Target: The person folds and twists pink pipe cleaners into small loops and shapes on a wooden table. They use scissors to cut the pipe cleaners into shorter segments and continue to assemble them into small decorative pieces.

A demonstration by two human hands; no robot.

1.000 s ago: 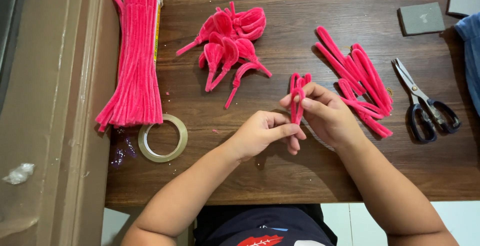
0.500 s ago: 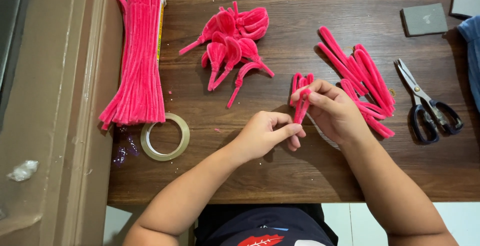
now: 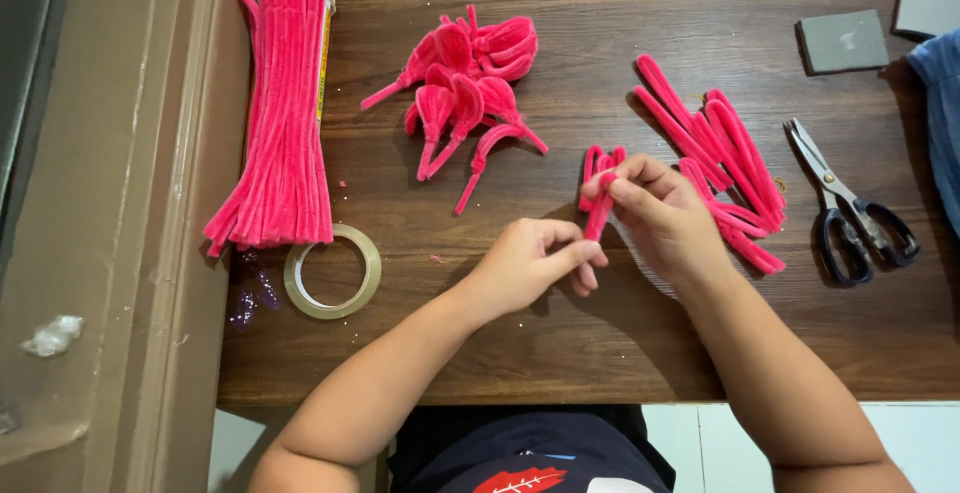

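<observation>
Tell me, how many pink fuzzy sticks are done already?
Done: a pile of looped pieces. In hand: left hand and right hand pinch one folded bundle. Left: bent sticks and a straight stack.

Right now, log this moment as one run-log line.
left hand: pinches lower end of folded pink pipe cleaners | right hand: grips their upper part | scissors: on table, right | tape roll: left

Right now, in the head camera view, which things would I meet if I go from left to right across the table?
Bundle of straight pink pipe cleaners → roll of clear tape → pile of looped pink pieces → left hand → right hand holding folded pink pipe cleaners → scissors.
</observation>
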